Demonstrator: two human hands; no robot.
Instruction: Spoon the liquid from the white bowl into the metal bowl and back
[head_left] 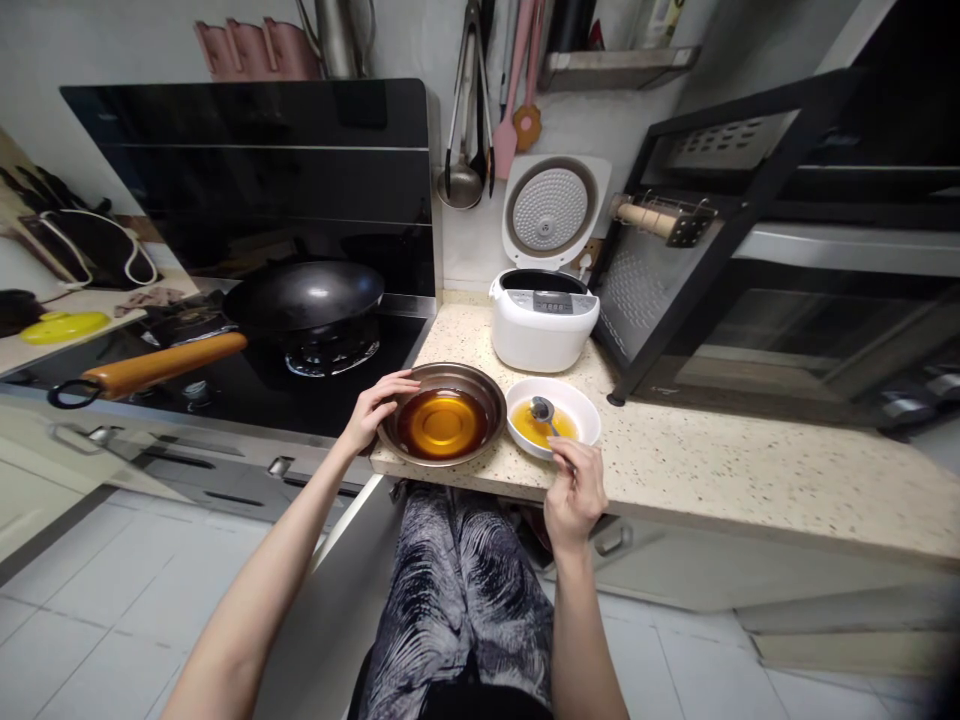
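Note:
A round dark metal pan (495, 405) holding amber liquid sits at the counter's front left corner. My left hand (375, 405) rests on its left rim, fingers stretched out over the edge. To its right, close beside it, stands a white bowl (589, 405) with yellow liquid in it. My right hand (576, 485) is closed on the handle of a metal spoon (541, 410), whose head is in the bowl. The fingers hide the end of the handle.
Behind the bowls is a white rice cooker (541, 330) with its lid up. A black wok (307, 300) with a wooden handle (165, 365) sits on the stove at left. On the right stands a black rack (637, 350) with an oven (810, 340). Below, a cabinet door (337, 570) hangs open.

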